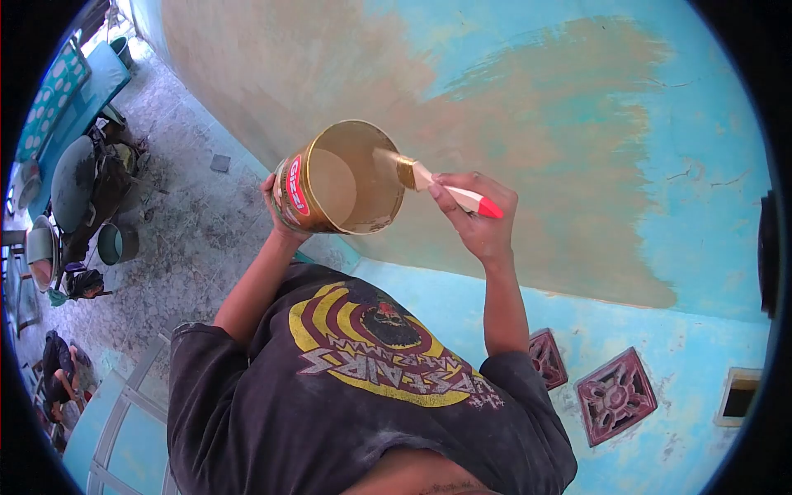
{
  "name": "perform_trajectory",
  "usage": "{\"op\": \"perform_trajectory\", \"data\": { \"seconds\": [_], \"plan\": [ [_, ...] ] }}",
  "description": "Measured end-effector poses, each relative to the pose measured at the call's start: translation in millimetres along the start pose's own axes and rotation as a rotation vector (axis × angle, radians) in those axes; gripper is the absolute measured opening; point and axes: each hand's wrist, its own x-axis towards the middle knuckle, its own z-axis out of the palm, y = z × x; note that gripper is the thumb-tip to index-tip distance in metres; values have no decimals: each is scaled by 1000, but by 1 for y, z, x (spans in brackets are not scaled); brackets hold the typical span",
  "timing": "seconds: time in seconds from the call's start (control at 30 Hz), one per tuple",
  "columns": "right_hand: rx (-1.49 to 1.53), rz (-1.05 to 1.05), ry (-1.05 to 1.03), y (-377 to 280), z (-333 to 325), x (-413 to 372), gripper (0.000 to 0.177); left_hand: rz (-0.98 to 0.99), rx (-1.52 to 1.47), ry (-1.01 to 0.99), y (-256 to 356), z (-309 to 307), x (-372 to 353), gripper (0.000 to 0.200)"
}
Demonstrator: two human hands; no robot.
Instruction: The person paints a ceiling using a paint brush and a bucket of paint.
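My left hand (pixel 285 210) is wrapped around the side of a gold tin can (pixel 307 183) with a red and white label. The can is tilted so that its mouth faces me, and light brown paint (pixel 332 183) lies inside. In my right hand (pixel 487 219) is a paintbrush (pixel 425 176), its pale wooden handle ending in a red tip. Its bristles are inside the can's rim, by the inner wall. Behind the can, the blue wall (pixel 709 107) bears a large patch of brownish paint (pixel 553 190) with streaked edges.
A metal ladder (pixel 124 404) stands at lower left. Beyond it, another person (pixel 58 367) is low near the floor. A bucket (pixel 117 245), chairs and a blue table (pixel 103 78) stand along the left. Dark red vent blocks (pixel 616 396) are set in the wall at lower right.
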Motion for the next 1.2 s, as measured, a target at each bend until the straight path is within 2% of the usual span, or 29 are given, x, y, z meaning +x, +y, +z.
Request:
{"op": "perform_trajectory", "data": {
  "seconds": [0.2,0.3,0.4,0.5,0.6,0.7,0.73,0.83,0.87,0.97,1.0,1.1,1.2],
  "plan": [
    [-10,53,-41,3,-3,3,14,8,24,85,3,-5,3,78],
    [88,171,41,3,-3,1,14,3,35,87,2,-2,2,78],
    [26,195,-50,3,-2,3,15,1,26,84,4,-7,3,78],
    [101,233,50,17,1,3,14,25,13,92,4,-13,3,77],
    [137,298,56,21,-1,11,15,38,1,99,7,-18,-4,77],
    [409,288,222,42,-1,22,16,53,-36,45,12,-20,-7,76],
    [398,320,240,47,-4,28,17,60,-43,36,13,-19,-9,76],
    [296,260,318,82,7,43,18,83,-45,35,15,-18,-14,76],
    [177,267,322,89,15,48,16,90,-46,39,15,-18,-16,76],
    [-219,-82,243,124,36,62,15,103,-50,36,18,-17,-19,76],
    [-316,-80,189,126,41,66,13,111,-46,36,18,-17,-20,76],
    [-553,-162,130,130,34,75,12,129,-59,45,18,-19,-19,76],
    [-691,-317,303,104,-20,91,11,144,-58,67,20,-17,-20,76]
  ]
}}
